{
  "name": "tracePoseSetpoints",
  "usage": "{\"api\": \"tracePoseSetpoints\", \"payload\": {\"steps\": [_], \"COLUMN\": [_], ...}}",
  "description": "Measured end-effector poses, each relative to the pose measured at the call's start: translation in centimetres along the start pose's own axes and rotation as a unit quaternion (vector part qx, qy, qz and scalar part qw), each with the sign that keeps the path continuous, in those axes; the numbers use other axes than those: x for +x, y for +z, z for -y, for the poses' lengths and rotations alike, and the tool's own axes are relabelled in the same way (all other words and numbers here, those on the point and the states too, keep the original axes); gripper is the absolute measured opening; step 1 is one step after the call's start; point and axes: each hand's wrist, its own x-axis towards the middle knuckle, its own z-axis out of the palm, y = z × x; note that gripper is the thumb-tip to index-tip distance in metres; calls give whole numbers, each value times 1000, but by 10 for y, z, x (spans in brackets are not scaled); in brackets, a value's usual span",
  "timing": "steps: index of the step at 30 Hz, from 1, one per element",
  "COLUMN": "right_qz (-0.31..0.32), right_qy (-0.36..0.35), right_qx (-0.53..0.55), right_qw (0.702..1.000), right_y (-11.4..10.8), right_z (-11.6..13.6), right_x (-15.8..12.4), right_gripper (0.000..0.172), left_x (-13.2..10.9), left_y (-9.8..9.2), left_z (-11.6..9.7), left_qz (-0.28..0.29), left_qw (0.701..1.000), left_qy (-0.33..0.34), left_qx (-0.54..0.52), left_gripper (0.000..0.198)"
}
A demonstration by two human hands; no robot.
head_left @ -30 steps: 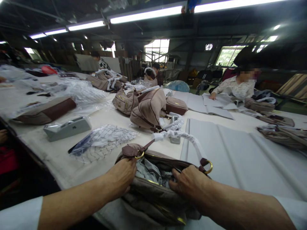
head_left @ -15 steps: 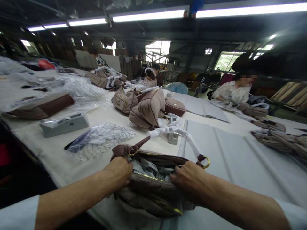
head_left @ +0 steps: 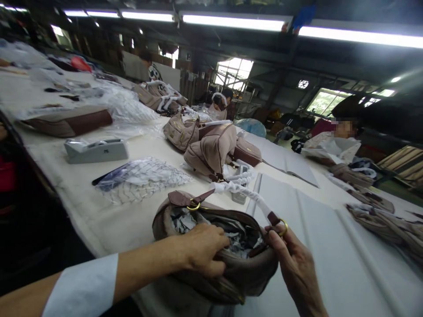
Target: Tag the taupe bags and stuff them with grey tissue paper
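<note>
A taupe handbag stands on the table before me, its zipped top gaping. Crumpled pale stuffing paper shows inside it. My left hand is closed over the front rim of the opening, thumb outside and fingers inside. At the bag's right end, my right hand pinches the top edge beside the gold ring, thumb toward me. The handle, wrapped in white, arches over the far side of the opening and joins a brown leather tab on the left.
Left of the bag lie a plastic bag of wrapped pieces and a grey tape dispenser. More taupe bags sit beyond. Large grey sheets cover the table's right. A person works across the table.
My left hand has moved right, from the bag's left end to the front rim. My right hand has shifted outward to the right end by the ring. The view has tilted.
</note>
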Motion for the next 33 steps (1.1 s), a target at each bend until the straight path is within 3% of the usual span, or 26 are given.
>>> {"api": "tracePoseSetpoints", "payload": {"steps": [2,5,9,12,15,18,20,22,24,26,29,31,33], "right_qz": [-46,-87,-132,-149,-156,-175,-176,-155,-102,-52,-69,-105,-126], "right_qy": [33,46,44,49,38,25,13,-15,-52,-82,-96,-114,-142], "right_qx": [120,269,352,384,390,361,322,242,125,27,-25,-51,-90], "right_qw": [991,958,926,910,907,916,930,958,986,995,993,987,978], "right_y": [5,11,17,21,25,26,24,19,13,9,10,13,17], "right_z": [-11,-27,-28,-22,-17,-16,-18,-22,-26,-27,-21,-15,-10], "right_x": [-4,-13,-19,-20,-19,-19,-19,-20,-23,-25,-27,-27,-29], "right_gripper": [38,38,28,27,27,27,28,33,37,35,31,30,27], "left_x": [12,33,48,49,49,54,57,58,56,52,47,45,42], "left_y": [4,17,37,43,38,24,16,13,13,15,13,9,5], "left_z": [-17,-37,-44,-42,-40,-37,-35,-34,-35,-36,-40,-45,-52], "left_qz": [-92,-226,-282,-326,-297,-193,-123,-92,-77,-56,-62,-90,-134], "left_qw": [991,950,914,894,890,899,898,890,865,814,751,751,795], "left_qy": [6,37,77,48,17,20,24,23,-6,-37,-53,-83,-127], "left_qx": [-96,-213,-279,-305,-345,-393,-422,-445,-495,-577,-655,-649,-578], "left_gripper": [38,43,30,19,12,25,32,29,25,26,24,19,12]}}
